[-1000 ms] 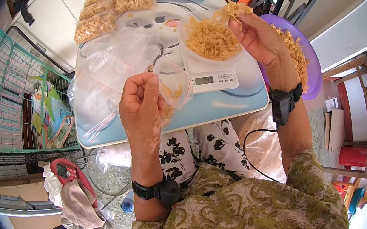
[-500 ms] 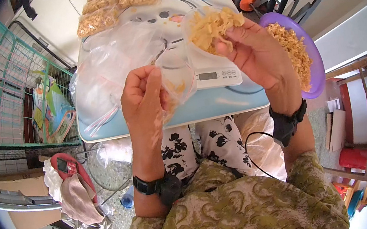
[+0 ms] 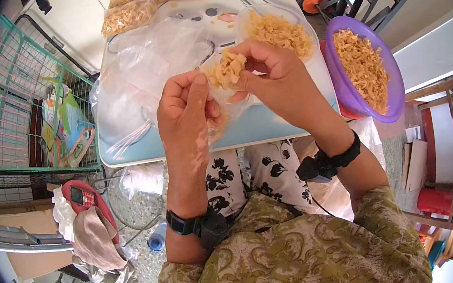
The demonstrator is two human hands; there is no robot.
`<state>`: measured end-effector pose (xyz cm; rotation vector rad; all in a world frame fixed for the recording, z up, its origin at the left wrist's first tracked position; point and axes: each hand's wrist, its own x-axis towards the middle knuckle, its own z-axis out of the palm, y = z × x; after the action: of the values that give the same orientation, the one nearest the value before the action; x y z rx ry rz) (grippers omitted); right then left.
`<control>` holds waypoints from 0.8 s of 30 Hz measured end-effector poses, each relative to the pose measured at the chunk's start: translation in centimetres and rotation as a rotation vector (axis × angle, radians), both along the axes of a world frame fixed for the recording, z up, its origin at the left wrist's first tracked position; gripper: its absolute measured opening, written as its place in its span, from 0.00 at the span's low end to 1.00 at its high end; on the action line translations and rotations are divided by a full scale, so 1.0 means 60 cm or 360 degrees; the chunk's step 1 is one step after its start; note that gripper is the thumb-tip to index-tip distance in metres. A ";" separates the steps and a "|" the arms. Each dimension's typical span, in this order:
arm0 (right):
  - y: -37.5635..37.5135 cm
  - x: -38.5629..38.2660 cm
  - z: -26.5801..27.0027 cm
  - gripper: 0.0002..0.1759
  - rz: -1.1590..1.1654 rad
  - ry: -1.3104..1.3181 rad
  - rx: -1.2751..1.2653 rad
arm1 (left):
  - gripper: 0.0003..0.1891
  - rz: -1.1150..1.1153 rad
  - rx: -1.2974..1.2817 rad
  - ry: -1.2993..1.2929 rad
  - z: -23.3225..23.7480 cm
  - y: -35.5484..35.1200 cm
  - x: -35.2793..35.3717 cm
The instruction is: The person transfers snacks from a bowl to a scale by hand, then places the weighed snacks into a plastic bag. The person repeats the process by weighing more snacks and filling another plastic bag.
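My left hand (image 3: 184, 113) pinches the rim of a clear plastic bag (image 3: 217, 124) above the table's near edge; a few yellowish pieces show inside it. A small clump of dried, curled yellow strips (image 3: 225, 70) is between the fingers of my right hand (image 3: 280, 74), right at the bag's mouth. Just beyond this hand, a translucent bowl (image 3: 312, 44) holds a heap of the same strips. My right hand and forearm hide the scale.
A purple basin (image 3: 396, 85) full of strips stands at the table's right side. Several filled clear bags (image 3: 129, 17) lie at the far left of the table (image 3: 136, 149). Loose clear bags (image 3: 153, 59) cover its left part. A green wire cage (image 3: 5, 113) stands farther left.
My right hand has moved left from the bowl to the bag with a clump of strips. The bowl is uncovered, while the scale's display has become hidden. The left hand still holds the bag.
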<state>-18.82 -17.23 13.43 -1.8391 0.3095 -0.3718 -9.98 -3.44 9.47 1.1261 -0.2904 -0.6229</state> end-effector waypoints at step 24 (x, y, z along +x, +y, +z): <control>0.007 -0.015 0.011 0.14 0.0239 0.0296 -0.0289 | 0.09 0.0129 0.0189 -0.0155 -0.002 0.007 0.010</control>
<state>-19.71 -16.80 14.06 -2.0660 0.2695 -0.1280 -9.36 -3.03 9.33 1.2788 -0.2925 -0.5195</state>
